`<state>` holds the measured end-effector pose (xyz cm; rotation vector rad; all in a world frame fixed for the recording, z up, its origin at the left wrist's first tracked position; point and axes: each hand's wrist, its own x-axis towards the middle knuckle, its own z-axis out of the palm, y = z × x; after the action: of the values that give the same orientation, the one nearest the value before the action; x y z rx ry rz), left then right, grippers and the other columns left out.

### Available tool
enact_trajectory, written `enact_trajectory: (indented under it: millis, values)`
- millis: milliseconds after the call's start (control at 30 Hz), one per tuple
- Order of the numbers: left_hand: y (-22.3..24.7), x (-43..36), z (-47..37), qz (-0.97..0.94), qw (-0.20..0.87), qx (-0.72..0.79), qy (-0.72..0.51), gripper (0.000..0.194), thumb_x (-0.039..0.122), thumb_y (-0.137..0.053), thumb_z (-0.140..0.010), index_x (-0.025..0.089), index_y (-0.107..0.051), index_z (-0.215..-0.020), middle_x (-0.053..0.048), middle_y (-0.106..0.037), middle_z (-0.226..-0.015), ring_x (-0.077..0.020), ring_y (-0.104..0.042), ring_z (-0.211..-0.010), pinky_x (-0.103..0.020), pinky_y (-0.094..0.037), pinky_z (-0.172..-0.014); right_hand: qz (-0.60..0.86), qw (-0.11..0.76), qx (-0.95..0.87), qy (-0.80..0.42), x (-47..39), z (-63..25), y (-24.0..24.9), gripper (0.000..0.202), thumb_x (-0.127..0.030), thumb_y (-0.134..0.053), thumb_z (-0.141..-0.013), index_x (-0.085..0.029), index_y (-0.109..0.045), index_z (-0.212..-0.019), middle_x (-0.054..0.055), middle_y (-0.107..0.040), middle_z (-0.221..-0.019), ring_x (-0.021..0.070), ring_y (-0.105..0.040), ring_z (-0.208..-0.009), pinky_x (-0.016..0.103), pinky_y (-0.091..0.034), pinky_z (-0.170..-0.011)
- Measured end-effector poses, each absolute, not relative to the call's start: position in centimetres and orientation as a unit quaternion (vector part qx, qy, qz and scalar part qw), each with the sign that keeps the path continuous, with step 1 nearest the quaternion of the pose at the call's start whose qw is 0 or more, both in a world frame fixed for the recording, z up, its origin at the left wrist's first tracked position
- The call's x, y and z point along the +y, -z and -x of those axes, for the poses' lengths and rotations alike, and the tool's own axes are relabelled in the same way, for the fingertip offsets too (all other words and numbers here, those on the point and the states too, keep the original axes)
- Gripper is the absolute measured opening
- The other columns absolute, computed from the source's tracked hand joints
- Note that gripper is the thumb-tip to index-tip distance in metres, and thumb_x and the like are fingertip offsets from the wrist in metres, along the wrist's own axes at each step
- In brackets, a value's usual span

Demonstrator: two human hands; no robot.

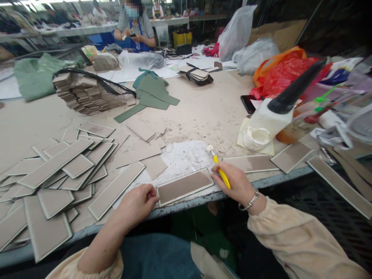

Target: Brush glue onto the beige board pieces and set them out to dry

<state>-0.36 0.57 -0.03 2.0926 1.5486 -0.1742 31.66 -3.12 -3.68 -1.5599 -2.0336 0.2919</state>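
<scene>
A rectangular taupe panel (184,186) with a pale border lies at the table's front edge; most of its face looks darker, as if wet. My left hand (138,202) is closed, with thumb and fingertips pinching the panel's left end. Between the fingers of my right hand (236,182) is a small yellow-handled brush (223,174), its pale bristles pointing away from me. The right fingertips are close to the panel's right end; whether they touch it I cannot tell. Beneath the panel is a stained white sheet (186,155). Another panel (252,163) lies right of my hand.
Many bordered panels (58,162) are heaped at left. Behind them sit a strapped stack of boards (87,93) and green pieces (154,91). At right stand a white bottle with a black nozzle (267,116), a phone (248,104) and bags (287,73). A masked co-worker (135,31) is across the table.
</scene>
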Motion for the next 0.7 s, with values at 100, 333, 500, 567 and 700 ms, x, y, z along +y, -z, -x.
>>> enact_trajectory:
  millis: [100, 333, 500, 567, 700]
  values:
    - [0.0, 0.3, 0.6, -0.761, 0.290, 0.580, 0.038, 0.029, 0.035, -0.060, -0.076, 0.021, -0.056, -0.102, 0.000, -0.060, -0.077, -0.0168, -0.058, -0.069, -0.027, -0.039, -0.063, 0.572, 0.286, -0.762, -0.099, -3.2, -31.7, 3.9, 0.011, -0.019, -0.052, -0.084, -0.022, -0.049, -0.095, 0.005, -0.062, -0.088, 0.0214, -0.060, -0.085, 0.033, -0.047, -0.076]
    - [-0.5, -0.2, 0.1, -0.787, 0.256, 0.560, 0.031, 0.063, 0.038, -0.073, -0.066, 0.020, -0.049, -0.122, -0.006, -0.061, -0.102, -0.0236, -0.059, -0.093, -0.029, -0.042, -0.073, 0.572, 0.282, -0.769, -0.040, -3.3, -31.6, 4.5, 0.023, -0.030, -0.060, -0.082, -0.021, -0.049, -0.099, 0.008, -0.061, -0.093, 0.0269, -0.056, -0.090, 0.039, -0.044, -0.078]
    - [0.0, -0.2, 0.2, -0.791, 0.240, 0.562, 0.031, 0.061, 0.038, -0.074, -0.066, 0.020, -0.049, -0.119, -0.007, -0.061, -0.102, -0.0247, -0.059, -0.097, -0.029, -0.042, -0.075, 0.609, 0.244, -0.755, -0.006, -3.3, -31.2, 4.0, 0.028, -0.034, -0.064, -0.078, -0.020, -0.051, -0.097, 0.007, -0.061, -0.091, 0.0271, -0.054, -0.089, 0.039, -0.040, -0.079]
    - [0.3, -0.1, 0.3, -0.792, 0.235, 0.563, 0.030, 0.062, 0.038, -0.074, -0.065, 0.020, -0.049, -0.119, -0.007, -0.061, -0.102, -0.0249, -0.059, -0.097, -0.029, -0.042, -0.074, 0.616, 0.232, -0.753, -0.001, -3.4, -31.1, 3.7, 0.027, -0.035, -0.064, -0.078, -0.020, -0.051, -0.097, 0.007, -0.061, -0.092, 0.0265, -0.054, -0.090, 0.039, -0.039, -0.079]
    - [0.6, 0.0, 0.3, -0.792, 0.232, 0.564, 0.029, 0.061, 0.039, -0.073, -0.066, 0.020, -0.049, -0.119, -0.007, -0.061, -0.101, -0.0253, -0.059, -0.098, -0.030, -0.042, -0.074, 0.620, 0.213, -0.755, 0.008, -3.5, -30.8, 3.1, 0.026, -0.036, -0.063, -0.080, -0.020, -0.052, -0.097, 0.006, -0.061, -0.093, 0.0253, -0.053, -0.090, 0.038, -0.036, -0.080]
